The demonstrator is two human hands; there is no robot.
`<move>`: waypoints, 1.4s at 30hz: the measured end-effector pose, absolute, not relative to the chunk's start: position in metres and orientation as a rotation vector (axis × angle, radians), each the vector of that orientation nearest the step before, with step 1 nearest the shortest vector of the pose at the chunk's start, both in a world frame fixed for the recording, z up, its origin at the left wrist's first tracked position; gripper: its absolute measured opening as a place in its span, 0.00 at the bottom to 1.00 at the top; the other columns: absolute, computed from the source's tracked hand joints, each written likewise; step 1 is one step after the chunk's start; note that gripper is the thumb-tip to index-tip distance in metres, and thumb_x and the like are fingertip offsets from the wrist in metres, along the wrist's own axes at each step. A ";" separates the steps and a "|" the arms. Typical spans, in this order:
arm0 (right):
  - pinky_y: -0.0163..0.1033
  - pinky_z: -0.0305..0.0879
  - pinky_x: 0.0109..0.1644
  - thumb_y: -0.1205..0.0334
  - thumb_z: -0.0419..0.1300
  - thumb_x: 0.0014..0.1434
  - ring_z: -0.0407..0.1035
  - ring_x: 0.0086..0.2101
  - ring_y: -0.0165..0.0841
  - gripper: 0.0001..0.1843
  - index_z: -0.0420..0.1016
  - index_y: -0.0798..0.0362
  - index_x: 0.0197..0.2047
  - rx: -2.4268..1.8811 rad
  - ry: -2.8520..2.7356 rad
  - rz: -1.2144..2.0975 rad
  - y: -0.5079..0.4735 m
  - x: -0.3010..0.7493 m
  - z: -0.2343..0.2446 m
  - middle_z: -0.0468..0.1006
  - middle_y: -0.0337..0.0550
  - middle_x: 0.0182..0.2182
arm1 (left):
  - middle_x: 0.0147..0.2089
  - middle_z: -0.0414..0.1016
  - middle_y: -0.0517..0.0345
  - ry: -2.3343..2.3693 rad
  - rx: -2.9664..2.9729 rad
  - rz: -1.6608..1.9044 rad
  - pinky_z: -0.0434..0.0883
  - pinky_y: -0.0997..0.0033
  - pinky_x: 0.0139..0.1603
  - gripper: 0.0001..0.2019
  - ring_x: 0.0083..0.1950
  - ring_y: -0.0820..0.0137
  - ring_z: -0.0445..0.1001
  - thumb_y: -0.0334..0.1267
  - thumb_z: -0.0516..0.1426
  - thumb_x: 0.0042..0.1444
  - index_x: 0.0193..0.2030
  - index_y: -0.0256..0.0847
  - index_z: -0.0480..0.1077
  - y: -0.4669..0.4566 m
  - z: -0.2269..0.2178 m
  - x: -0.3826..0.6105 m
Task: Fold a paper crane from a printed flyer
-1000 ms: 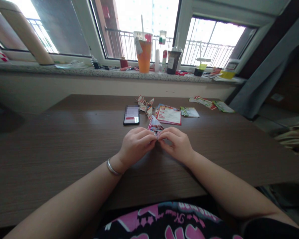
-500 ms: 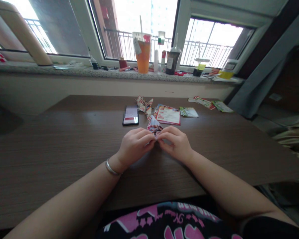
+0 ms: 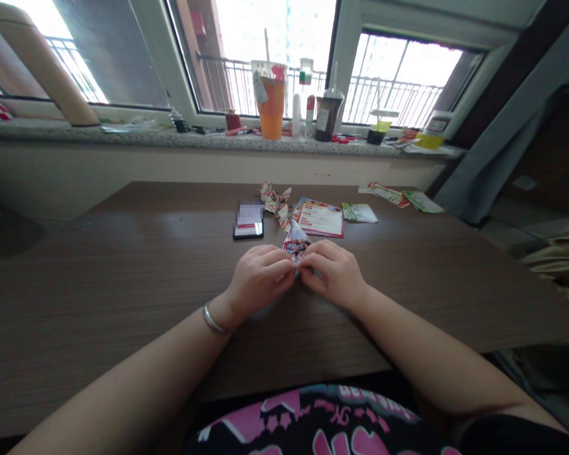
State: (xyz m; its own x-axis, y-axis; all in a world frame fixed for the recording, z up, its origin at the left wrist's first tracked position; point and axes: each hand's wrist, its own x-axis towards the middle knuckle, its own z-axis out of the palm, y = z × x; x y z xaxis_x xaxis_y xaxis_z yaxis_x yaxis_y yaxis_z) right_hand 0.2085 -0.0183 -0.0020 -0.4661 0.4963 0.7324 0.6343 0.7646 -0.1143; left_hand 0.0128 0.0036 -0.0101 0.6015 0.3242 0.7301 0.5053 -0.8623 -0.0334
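Note:
Between my two hands is a piece of folded printed paper, coloured white, red and dark, with a pointed top. My left hand, with a silver bangle at the wrist, pinches its near edge from the left. From the right, my right hand pinches the same edge, the fingertips of both hands almost touching. The fingers cover the lower part of the paper. Just beyond it lie folded red-and-cream paper pieces, angular in shape and joined in a cluster.
A phone lies left of the folded pieces on the brown table. To the right are a stack of printed sheets, green-edged papers and more slips. Cups and small bottles line the windowsill, including an orange drink.
The top of the held paper has shifted slightly to the right and its angle has changed a little. Both hands stay in nearly the same place, still pinching it.

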 end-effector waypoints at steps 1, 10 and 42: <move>0.37 0.67 0.43 0.66 0.56 0.57 0.69 0.38 0.32 0.05 0.73 0.49 0.34 -0.857 -2.148 -0.222 -0.017 0.209 -0.002 0.76 0.42 0.35 | 0.32 0.74 0.59 -0.694 -2.586 -1.120 0.67 0.69 0.38 0.04 0.34 0.71 0.69 0.32 0.55 0.56 0.30 0.41 0.68 0.004 -0.011 0.013; 0.35 0.66 0.43 0.66 0.57 0.57 0.69 0.38 0.31 0.05 0.74 0.50 0.32 -0.916 -2.125 -0.201 -0.009 0.215 -0.008 0.75 0.42 0.34 | 0.30 0.72 0.58 -0.809 -2.579 -1.018 0.66 0.70 0.36 0.07 0.33 0.71 0.68 0.33 0.52 0.59 0.29 0.40 0.66 0.005 -0.012 0.013; 0.34 0.66 0.41 0.67 0.58 0.55 0.70 0.37 0.31 0.04 0.74 0.50 0.33 -0.998 -2.162 -0.169 -0.006 0.217 -0.007 0.75 0.40 0.34 | 0.31 0.72 0.58 -0.863 -2.556 -0.858 0.63 0.67 0.40 0.10 0.34 0.69 0.68 0.37 0.51 0.62 0.30 0.40 0.67 0.002 -0.006 0.013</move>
State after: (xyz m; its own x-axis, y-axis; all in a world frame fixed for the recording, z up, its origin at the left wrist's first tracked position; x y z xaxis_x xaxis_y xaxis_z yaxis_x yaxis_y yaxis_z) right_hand 0.2167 -0.0063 -0.0069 -0.4267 0.6060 0.6714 0.7029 0.6893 -0.1754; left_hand 0.0133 0.0017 -0.0065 0.6391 0.4448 0.6275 0.6303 -0.7704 -0.0959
